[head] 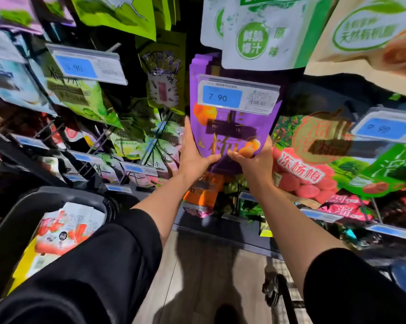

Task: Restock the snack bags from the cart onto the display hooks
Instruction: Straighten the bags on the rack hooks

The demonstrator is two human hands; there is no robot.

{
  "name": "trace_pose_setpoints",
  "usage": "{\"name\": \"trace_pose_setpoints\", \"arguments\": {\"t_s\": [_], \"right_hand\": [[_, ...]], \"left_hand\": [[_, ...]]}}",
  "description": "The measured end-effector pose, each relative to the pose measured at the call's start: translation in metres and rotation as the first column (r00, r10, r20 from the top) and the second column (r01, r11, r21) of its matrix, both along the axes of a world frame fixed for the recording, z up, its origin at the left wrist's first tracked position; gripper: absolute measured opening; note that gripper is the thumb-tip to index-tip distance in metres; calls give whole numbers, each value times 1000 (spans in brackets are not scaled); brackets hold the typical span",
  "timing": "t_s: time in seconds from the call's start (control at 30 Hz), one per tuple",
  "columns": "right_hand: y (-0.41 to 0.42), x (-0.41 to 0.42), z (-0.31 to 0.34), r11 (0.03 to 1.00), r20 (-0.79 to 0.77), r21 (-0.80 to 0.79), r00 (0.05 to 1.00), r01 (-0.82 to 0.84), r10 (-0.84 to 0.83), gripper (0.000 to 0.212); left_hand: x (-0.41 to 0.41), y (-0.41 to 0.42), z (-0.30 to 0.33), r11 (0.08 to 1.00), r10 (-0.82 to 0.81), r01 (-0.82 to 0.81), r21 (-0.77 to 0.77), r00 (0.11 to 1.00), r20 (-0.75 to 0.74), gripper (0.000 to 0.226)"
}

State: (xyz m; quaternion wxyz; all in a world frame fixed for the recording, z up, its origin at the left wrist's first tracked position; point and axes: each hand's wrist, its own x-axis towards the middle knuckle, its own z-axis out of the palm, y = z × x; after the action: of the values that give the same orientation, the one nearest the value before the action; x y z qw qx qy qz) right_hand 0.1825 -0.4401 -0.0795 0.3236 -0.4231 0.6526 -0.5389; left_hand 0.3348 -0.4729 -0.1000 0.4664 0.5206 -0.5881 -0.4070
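Black sleeves fill the bottom of my view, both my forearms reaching up and forward toward the display. Down by my left arm sits the cart (15, 220), a dark tub, and in it lie more snack bags (64, 228), white and red ones on top with a yellow one under them at the tub's near edge; these are not yet hung, so I judge the restocking is partway through.

Farther out, my left hand (193, 150) lies along the left edge of the purple snack bag (234, 134), fingers straight up its side and thumb across its lower front. My right hand (255, 160) has its grip clenched on the bag's lower right corner, fingers curled over the front. I hold it low at both sides, I think, so I can steer its top toward the hook; the top is hidden behind the 7.90 price tag (238, 95), so I cannot tell whether it is already threaded on.

Behind it hang more purple bags in a stack. Beyond and around, green, white and red bags (314, 160) hang on neighbouring hooks.
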Motion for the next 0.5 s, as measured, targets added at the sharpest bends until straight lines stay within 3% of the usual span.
{"name": "trace_pose_setpoints", "arguments": {"t_s": [0.17, 0.37, 0.43, 0.5], "right_hand": [[20, 2, 7, 998, -89, 50, 995, 42, -37, 72], [62, 1, 23, 989, 83, 65, 987, 131, -137, 60], [83, -5, 36, 986, 112, 59, 981, 153, -159, 57], [108, -17, 49, 985, 115, 47, 979, 164, -169, 49]], "left_hand": [[0, 21, -2, 998, 70, -69, -10, 996, 51, 125], [-16, 75, 27, 999, 31, -31, 33, 1000, 0, 119], [-34, 102, 56, 996, -20, 19, 92, 1000, 3, 109], [-57, 125, 75, 983, -96, 98, 158, 995, -21, 85]]}}
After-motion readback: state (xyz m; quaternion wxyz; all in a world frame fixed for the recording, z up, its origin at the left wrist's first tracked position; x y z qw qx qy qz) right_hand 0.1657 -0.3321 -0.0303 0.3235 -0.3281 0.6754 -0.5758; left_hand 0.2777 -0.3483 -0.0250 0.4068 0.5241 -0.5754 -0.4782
